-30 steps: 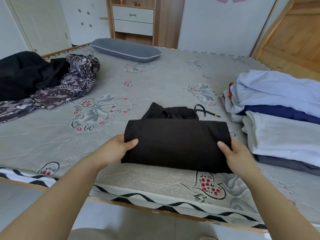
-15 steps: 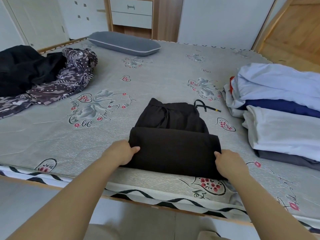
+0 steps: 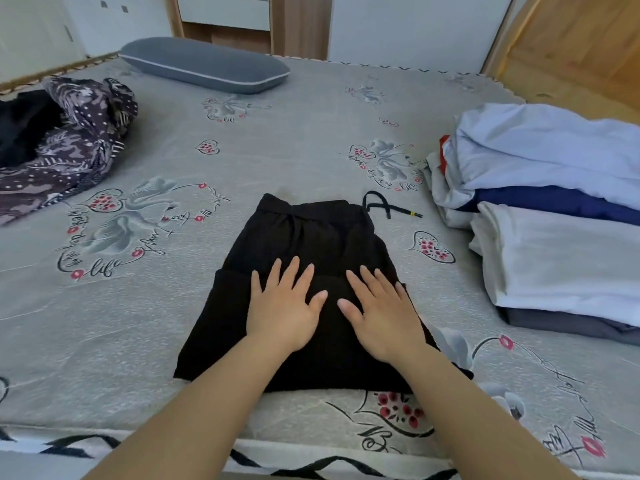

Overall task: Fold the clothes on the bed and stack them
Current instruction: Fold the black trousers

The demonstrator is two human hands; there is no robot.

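Note:
Black drawstring trousers (image 3: 304,237) lie folded on the bed (image 3: 277,150) near its front edge, with the lower half doubled over the waist part. My left hand (image 3: 282,306) and my right hand (image 3: 379,313) both press flat on the folded layer, fingers spread, side by side. The drawstring (image 3: 388,207) trails out to the right of the waistband. A stack of folded clothes (image 3: 561,237) in white, navy and pale blue sits at the right. At the far left lies an unfolded patterned purple garment (image 3: 72,143) beside a black garment (image 3: 20,126).
A grey pillow (image 3: 204,65) lies at the head of the bed. Behind it stand a wooden drawer unit (image 3: 225,15) and white walls. A wooden panel (image 3: 581,46) rises at the back right. The bed's zigzag-trimmed front edge (image 3: 311,459) runs just below my forearms.
My hands let go of the fold's side edges and moved inward onto the top of the trousers, now pressing flat. The folded part was laid down over the waist half.

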